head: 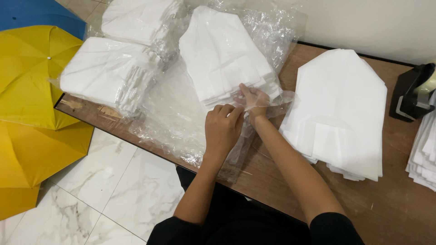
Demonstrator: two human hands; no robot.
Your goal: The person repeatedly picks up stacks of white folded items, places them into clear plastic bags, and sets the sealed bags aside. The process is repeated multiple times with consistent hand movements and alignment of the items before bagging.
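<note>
On the wooden table [399, 204], a loose stack of white folded sheets [343, 111] lies at the right, and at the far right edge there is another white pile [424, 154], only partly in view. A black tape dispenser [411, 93] stands near the wall [363, 22] behind this pile. At the far left end of the table lie two wrapped white bundles [106, 72], and on the marble floor [95, 195] beside it there are open yellow umbrellas [32, 90] and a blue one [36, 13].
</note>
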